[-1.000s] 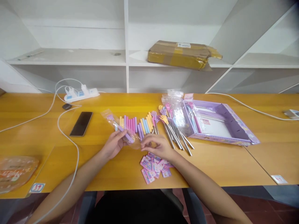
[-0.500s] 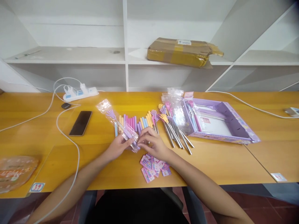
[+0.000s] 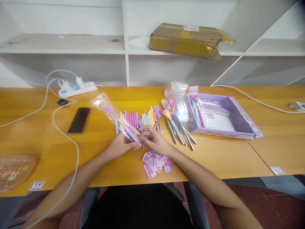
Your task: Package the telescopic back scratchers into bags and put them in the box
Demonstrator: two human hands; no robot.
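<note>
A purple back scratcher (image 3: 122, 124) lies inside a clear plastic bag (image 3: 100, 100), its claw end pointing up and left. My left hand (image 3: 120, 145) is closed around the lower part of the bagged scratcher. At the bag's lower end, my right hand (image 3: 154, 140) pinches the plastic with thumb and fingers. Just beyond my hands lies a row of coloured handle tubes (image 3: 132, 119). Loose back scratchers with metal rods (image 3: 177, 130) are heaped to the right. Small printed cards (image 3: 154, 163) lie scattered below my right hand.
A purple tray box (image 3: 226, 132) holding bagged scratchers stands right, beside a pile of clear bags (image 3: 179, 105). On the left are a phone (image 3: 79, 120), a power strip (image 3: 77, 89) and a white cable (image 3: 77, 152). A taped carton (image 3: 186, 39) sits on the shelf.
The camera view has tilted down slightly, so everything sits a little higher or shifted. My right fingers have closed in on the bag's lower end; my left hand still holds the scratcher.
</note>
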